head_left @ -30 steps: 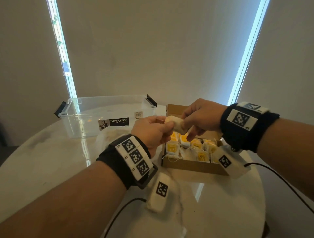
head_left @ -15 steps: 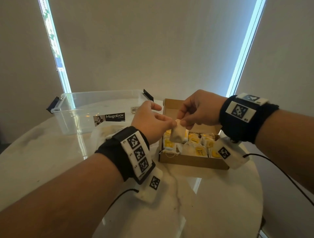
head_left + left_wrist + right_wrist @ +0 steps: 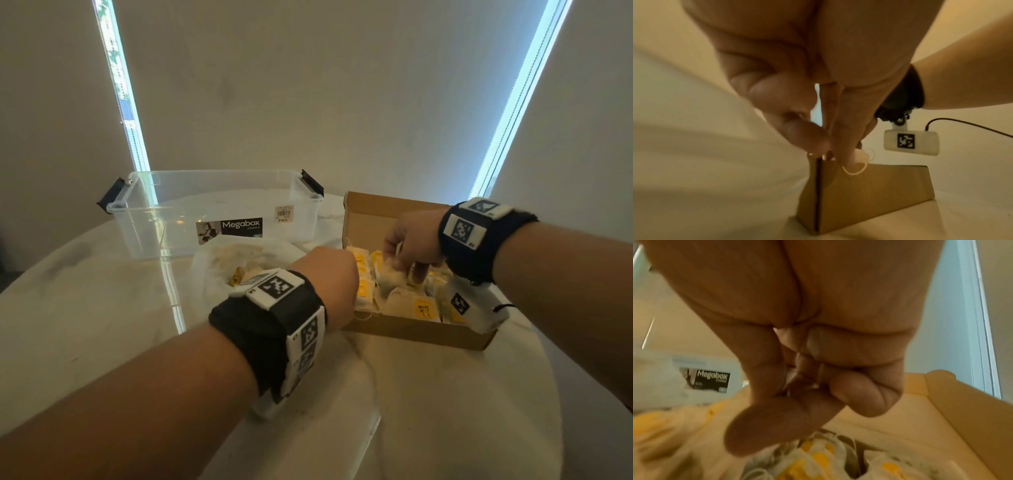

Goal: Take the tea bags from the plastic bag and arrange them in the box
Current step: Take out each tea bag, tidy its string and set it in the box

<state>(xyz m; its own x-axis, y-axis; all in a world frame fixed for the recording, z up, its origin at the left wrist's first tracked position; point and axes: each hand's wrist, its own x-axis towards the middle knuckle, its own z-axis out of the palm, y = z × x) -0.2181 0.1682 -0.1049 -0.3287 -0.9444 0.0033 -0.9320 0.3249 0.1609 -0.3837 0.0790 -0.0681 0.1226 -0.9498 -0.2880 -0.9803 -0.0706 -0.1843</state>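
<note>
Left hand [image 3: 337,286] has let go of the tea bag [image 3: 394,275], fingers now curled at the box [image 3: 411,330] corner; right hand [image 3: 409,245] pinches it, lowered into the box; bag [image 3: 219,260] at 11 o'clock holds more

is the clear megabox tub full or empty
Empty, as far as the head view shows: through the clear walls of the Megabox tub only the table and its own label show, and it has no lid on.
</note>
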